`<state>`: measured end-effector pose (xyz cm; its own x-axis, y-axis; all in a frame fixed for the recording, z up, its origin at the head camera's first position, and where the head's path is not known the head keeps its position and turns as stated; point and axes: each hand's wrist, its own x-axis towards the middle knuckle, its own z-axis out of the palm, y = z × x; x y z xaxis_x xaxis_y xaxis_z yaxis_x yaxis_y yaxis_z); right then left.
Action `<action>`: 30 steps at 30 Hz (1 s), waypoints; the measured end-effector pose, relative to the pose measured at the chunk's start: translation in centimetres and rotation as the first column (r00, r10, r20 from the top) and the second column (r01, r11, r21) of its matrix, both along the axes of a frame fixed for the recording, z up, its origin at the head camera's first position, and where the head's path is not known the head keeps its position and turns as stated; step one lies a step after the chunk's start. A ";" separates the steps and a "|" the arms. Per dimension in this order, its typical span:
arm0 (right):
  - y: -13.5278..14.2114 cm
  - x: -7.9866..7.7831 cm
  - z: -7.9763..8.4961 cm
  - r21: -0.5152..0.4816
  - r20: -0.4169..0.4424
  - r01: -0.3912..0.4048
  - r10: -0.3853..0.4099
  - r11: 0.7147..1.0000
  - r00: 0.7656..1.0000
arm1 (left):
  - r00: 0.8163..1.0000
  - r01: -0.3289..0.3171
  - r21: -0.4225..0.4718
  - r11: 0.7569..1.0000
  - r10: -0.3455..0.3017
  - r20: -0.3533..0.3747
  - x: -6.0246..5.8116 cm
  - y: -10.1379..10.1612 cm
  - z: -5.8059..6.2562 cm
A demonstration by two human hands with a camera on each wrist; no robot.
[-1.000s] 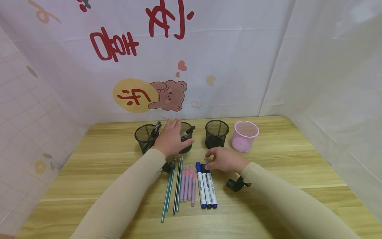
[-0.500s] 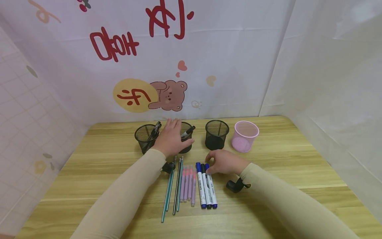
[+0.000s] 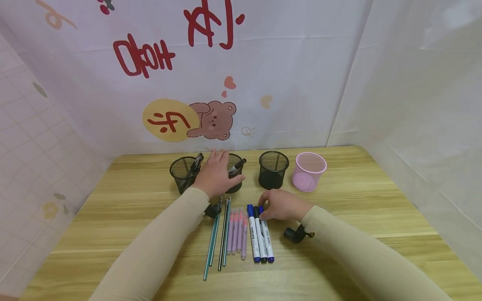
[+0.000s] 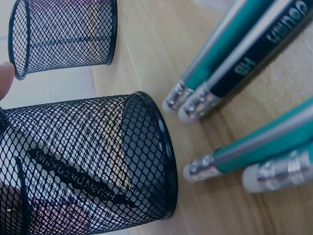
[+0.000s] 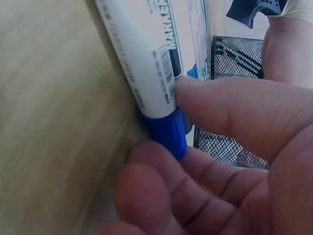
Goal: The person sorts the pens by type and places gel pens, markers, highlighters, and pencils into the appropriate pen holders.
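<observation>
- While the right hand (image 3: pixel 284 204) is pinching the blue cap (image 5: pixel 168 132) of a blue marker (image 3: pixel 267 238), its thumb is pressing on the side.
- This blue marker is lying on the wooden table (image 3: pixel 357 205), on the right end of a row of three.
- Next to it, a black marker (image 3: pixel 260 237) is lying in the middle, and another blue marker (image 3: pixel 254 237) is lying on the left.
- Four pink pens (image 3: pixel 234 236) are lying just left of the markers, and four pencils (image 3: pixel 223 238) with silver ends are lying left of those.
- The left hand (image 3: pixel 214 175) is stretching flat over a black mesh cup (image 3: pixel 234 187), its thumb sticking out; I cannot tell if it is touching the rim.
- A whiteboard marker (image 3: pixel 236 166) is leaning inside that cup.
- To its left, another black mesh cup is holding dark pens (image 3: pixel 196 164).
- To its right, a third black cup (image 3: pixel 272 179) and a pink cup (image 3: pixel 304 182) are standing near each other.
- Behind everything, a brown bear (image 3: pixel 214 121) is showing on the white wall cloth (image 3: pixel 301 104).
</observation>
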<state>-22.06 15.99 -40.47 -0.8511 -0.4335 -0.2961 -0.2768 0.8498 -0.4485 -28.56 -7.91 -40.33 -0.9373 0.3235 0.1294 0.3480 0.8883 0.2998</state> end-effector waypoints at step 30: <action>-0.8 -0.2 -0.7 0.140 -0.091 0.009 0.004 0.990 0.996 | 1.000 -0.006 0.010 1.000 0.006 0.016 0.0 0.0 0.1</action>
<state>-22.28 15.23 -41.17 -0.8782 -0.3908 -0.2756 -0.3085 0.9033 -0.2981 -28.55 -7.88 -40.26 -0.9413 0.3163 0.1177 0.3374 0.8873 0.3145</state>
